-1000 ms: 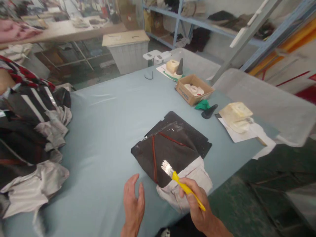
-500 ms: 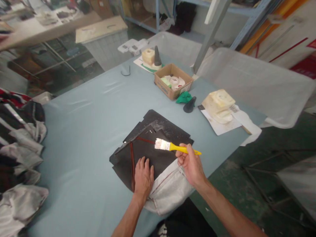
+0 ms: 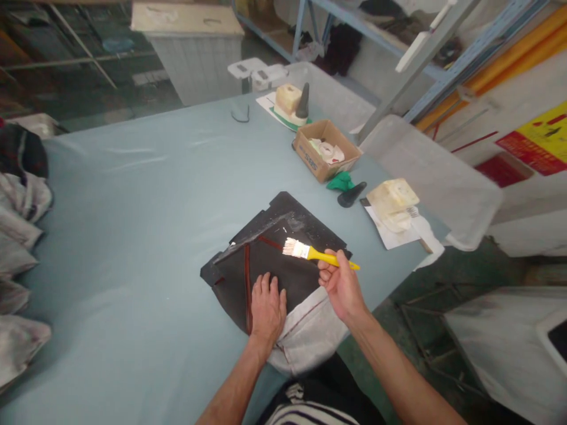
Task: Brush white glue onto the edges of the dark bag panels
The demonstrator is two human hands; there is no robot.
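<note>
A dark fabric piece [image 3: 266, 265] with red seams and a white lining lies over a black board [image 3: 305, 221] near the table's front edge. My left hand [image 3: 267, 308] lies flat on the fabric, fingers stretched out, pressing it down. My right hand [image 3: 341, 286] is closed on the yellow handle of a paintbrush [image 3: 310, 253]. The white bristles point left and rest over the dark fabric's upper part.
The table has a pale blue cover [image 3: 133, 224]. A cardboard box [image 3: 325, 150], a green cloth [image 3: 340, 180], a black cone [image 3: 351, 194] and a cream block on paper [image 3: 394, 200] sit to the right. Piled garments [image 3: 18, 236] lie at the left edge.
My left hand came down from above the table and now presses flat on the fabric. The right hand turned the brush from pointing up-left to level, bristles over the fabric.
</note>
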